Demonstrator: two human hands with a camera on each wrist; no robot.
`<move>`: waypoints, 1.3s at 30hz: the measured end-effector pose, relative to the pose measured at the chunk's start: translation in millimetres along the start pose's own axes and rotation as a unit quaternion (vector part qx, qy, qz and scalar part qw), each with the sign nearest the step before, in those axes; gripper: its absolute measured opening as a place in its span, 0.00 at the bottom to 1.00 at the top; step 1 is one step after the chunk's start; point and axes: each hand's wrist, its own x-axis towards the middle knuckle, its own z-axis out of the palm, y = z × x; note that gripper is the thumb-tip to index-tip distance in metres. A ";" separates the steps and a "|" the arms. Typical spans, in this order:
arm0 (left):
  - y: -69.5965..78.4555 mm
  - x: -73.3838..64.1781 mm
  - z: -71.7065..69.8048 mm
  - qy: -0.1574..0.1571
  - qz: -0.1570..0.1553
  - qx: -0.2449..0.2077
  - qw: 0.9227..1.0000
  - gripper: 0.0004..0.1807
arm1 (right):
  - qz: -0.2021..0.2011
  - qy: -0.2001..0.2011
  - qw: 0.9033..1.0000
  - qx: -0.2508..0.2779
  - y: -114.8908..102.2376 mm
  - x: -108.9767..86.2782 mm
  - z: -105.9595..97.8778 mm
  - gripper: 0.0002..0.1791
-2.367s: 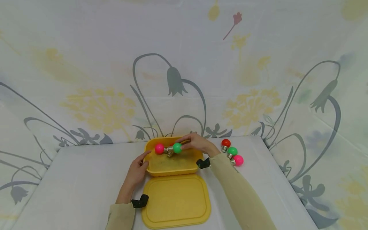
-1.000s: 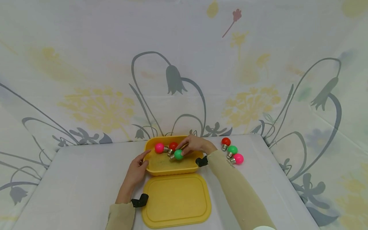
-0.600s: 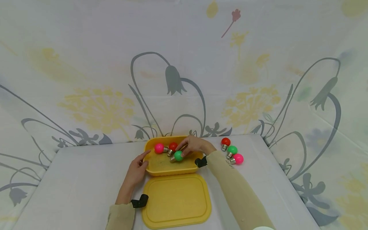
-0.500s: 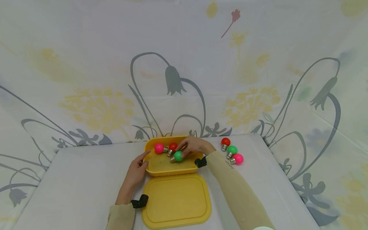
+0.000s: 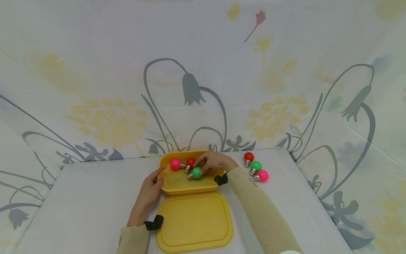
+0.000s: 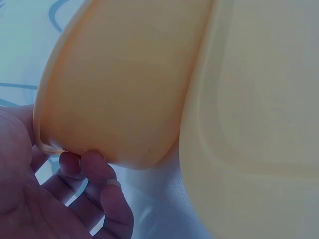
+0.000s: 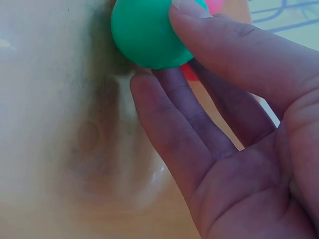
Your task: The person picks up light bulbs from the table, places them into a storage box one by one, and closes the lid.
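Currently, at lower centre of the head view, the right hand [image 5: 213,160] pinches a green bulb [image 5: 197,172] inside the yellow box [image 5: 177,183], near a red bulb [image 5: 190,162] and a pink bulb [image 5: 175,164]. The left hand [image 5: 151,187] rests relaxed fingers against the box's left rim; a yellow lid [image 5: 195,222] lies below.

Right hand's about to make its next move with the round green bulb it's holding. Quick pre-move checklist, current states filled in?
1. Right hand pinching the round green bulb with metal screw base: ok.
2. Left hand against the left end of the yellow rectangular plastic box: ok.
3. Flat yellow plastic lid off the box, lying on its near side: ok.
4. Gap between held bulb and round red bulb in the box: cannot tell; they lie close.
5. Held bulb resting fully on the box floor: cannot tell.
6. Tabletop right of the box free of bulbs: not ok; round red, green and pink ones lie there.
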 end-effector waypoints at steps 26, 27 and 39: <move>-1.7 0.9 2.1 -0.001 0.009 0.007 1.000 0.25 | -0.022 -0.018 0.999 0.037 2.6 -1.0 -1.5 0.19; -2.1 1.0 2.2 -0.001 0.008 0.007 1.000 0.25 | -0.023 -0.018 0.999 0.035 2.9 -1.0 -1.5 0.19; -5.4 0.4 3.5 0.008 0.006 0.009 1.000 0.26 | -0.039 -0.016 0.998 0.041 4.5 -1.7 -0.4 0.19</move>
